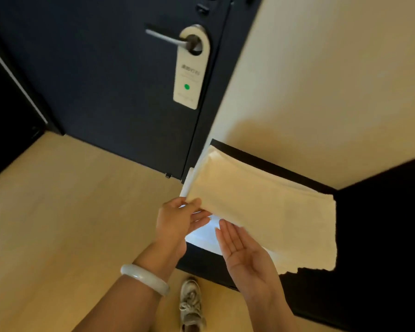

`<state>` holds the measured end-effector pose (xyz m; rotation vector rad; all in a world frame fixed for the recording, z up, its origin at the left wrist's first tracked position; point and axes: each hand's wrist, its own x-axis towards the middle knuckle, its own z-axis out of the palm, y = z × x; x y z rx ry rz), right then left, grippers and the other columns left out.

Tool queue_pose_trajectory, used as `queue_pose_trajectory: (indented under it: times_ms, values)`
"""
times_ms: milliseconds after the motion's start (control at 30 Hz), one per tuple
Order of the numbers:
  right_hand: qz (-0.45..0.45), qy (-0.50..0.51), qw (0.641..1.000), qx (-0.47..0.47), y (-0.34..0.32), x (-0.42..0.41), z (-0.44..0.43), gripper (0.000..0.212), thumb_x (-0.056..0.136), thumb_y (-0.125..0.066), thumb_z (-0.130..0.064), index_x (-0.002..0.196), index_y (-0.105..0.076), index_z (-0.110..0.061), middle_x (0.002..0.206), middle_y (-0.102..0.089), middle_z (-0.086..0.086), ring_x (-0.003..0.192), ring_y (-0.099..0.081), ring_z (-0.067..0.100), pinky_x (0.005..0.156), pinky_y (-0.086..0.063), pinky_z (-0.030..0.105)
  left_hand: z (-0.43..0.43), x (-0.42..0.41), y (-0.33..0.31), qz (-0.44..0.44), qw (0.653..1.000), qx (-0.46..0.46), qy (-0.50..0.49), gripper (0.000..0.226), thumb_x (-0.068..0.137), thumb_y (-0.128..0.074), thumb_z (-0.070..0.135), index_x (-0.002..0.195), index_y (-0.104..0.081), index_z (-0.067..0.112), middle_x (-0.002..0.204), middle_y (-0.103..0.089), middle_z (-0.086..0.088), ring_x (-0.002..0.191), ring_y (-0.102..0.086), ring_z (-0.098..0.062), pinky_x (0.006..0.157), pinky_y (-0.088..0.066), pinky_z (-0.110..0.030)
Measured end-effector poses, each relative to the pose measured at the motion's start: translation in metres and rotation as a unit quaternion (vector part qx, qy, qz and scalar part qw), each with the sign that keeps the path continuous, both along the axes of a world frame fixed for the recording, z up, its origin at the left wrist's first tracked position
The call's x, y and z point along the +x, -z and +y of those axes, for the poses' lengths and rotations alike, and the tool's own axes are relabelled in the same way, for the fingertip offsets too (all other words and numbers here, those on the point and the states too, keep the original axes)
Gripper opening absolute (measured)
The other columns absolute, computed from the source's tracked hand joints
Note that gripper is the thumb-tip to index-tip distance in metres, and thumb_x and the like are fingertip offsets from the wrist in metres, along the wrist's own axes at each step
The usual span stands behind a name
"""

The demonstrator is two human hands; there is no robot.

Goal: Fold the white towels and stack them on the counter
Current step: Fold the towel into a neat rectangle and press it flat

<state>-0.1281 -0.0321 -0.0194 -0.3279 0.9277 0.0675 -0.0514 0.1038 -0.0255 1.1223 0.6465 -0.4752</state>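
1. Head view: a folded white towel [261, 212] lies over the dark table [369, 212], beside the wall.
2. The left hand [180, 221] pinches the towel's near-left corner (thumb on top).
3. The right hand [244, 257] is open flat, palm up, fingertips slipped under the towel's front edge, gripping nothing.
4. A pale bracelet [144, 279] circles the left wrist.
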Motion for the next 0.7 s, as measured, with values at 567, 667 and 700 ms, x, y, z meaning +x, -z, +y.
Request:
queue_pose_trajectory:
  times_ms: [567,667,700]
  values:
    - [0.046,0.09,0.919,-0.382,-0.012,-0.032,-0.15,0.013,0.098,-0.056,-0.034,0.108,-0.062,-0.027,0.111,-0.069,0.003,0.104,-0.065,0.026,0.091,-0.053,0.048,0.005,0.088,-0.005,-0.068,0.93,0.195,0.303,0.024,0.094,-0.066,0.021,0.109,-0.066,0.003,0.096,-0.076,-0.01,0.084,-0.074,-0.024,0.066,-0.057,-0.033]
    - [0.116,-0.066,0.855,-0.501,-0.018,-0.01,-0.167,0.019,0.093,-0.065,-0.03,0.11,-0.059,-0.025,0.112,-0.063,0.003,0.095,-0.061,0.023,0.091,-0.052,0.05,0.004,0.094,-0.008,-0.104,0.915,0.197,0.336,0.021,0.096,-0.063,0.019,0.114,-0.067,0.01,0.098,-0.076,-0.006,0.088,-0.074,-0.021,0.069,-0.057,-0.031]
    - [0.132,-0.106,0.832,-0.528,-0.02,-0.004,-0.168,0.03,0.091,-0.067,-0.03,0.118,-0.06,-0.021,0.111,-0.063,0.002,0.09,-0.061,0.02,0.088,-0.052,0.048,0.003,0.095,-0.009,-0.116,0.913,0.196,0.338,0.021,0.096,-0.062,0.019,0.115,-0.067,0.012,0.1,-0.076,-0.005,0.09,-0.074,-0.02,0.069,-0.057,-0.031]
